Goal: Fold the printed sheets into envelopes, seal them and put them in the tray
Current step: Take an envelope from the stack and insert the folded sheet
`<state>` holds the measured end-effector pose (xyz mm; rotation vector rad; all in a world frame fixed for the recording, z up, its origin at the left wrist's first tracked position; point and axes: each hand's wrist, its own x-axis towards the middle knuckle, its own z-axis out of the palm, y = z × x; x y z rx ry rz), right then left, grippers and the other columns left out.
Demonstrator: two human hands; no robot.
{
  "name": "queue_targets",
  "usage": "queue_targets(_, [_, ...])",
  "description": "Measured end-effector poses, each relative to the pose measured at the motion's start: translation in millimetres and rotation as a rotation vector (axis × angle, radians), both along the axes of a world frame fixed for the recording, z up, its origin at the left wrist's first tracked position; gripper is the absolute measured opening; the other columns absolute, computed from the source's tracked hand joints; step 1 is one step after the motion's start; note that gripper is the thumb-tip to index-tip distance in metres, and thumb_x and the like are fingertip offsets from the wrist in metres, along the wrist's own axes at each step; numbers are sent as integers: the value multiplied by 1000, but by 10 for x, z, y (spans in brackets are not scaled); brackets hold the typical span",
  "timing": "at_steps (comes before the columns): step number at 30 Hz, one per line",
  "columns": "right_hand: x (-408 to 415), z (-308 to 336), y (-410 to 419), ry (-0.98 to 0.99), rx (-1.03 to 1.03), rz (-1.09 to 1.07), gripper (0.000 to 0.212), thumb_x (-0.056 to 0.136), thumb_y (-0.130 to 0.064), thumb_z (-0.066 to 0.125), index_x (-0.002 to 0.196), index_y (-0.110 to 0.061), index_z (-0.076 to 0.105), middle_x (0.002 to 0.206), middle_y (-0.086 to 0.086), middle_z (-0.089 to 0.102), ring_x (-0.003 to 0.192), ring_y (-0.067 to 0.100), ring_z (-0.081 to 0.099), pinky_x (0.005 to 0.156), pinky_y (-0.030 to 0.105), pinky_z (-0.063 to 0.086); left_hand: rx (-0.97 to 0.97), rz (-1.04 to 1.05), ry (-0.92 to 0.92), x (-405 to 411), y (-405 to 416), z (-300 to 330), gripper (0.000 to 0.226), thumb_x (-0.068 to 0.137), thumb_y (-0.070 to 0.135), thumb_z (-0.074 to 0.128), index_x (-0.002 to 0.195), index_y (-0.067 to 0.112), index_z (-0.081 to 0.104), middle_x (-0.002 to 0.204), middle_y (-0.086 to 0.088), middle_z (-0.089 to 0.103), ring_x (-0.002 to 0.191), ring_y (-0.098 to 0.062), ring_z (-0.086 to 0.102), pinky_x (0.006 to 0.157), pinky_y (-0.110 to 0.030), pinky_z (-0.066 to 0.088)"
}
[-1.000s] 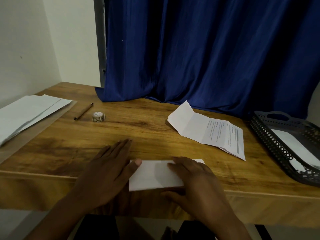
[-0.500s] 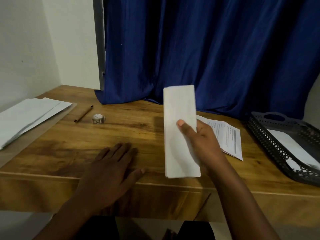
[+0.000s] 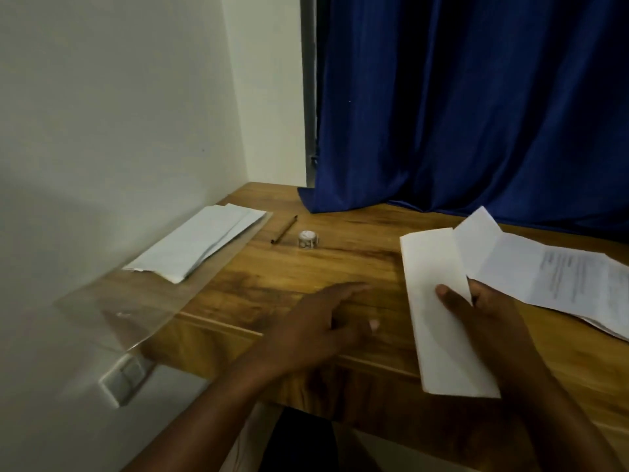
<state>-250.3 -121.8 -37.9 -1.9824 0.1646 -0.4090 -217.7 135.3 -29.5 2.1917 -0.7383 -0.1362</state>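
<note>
We see the right hand (image 3: 483,321) holding the folded sheet (image 3: 439,311) up; the left hand (image 3: 326,325) – fingers spread wide – reaches left, near it.

The bench (image 3: 306,267) is wood with a strong streaked grain and a smooth, faintly satin finish. At far left a stack of envelopes (image 3: 200,241) is matt white paper, lying on a clear glossy plastic sleeve (image 3: 136,301). The folded sheet (image 3: 439,301) is matt, slightly textured paper. Behind hangs a blue curtain (image 3: 476,114) of softly sheened cloth.
</note>
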Motion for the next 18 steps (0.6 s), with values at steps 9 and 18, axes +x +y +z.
queue_targets(9, [48,-42,-1,14,23,10,19,96,-43,57,103,-26,57,87,-9,64,75,17,65,58,24,44,195,560,-323,977,1170,674,43,89,57,65,125,33,66,134,10,63,124,-16,57,100,-32,45])
queue_targets(18, [14,-42,28,-5,38,35,11,94,-39,61,86,-34,56,84,-10,65,72,14,65,56,21,43,667,737,-30,1669,2004,426,70,80,68,68,129,19,64,144,-8,54,128,-28,53,106,-42,43])
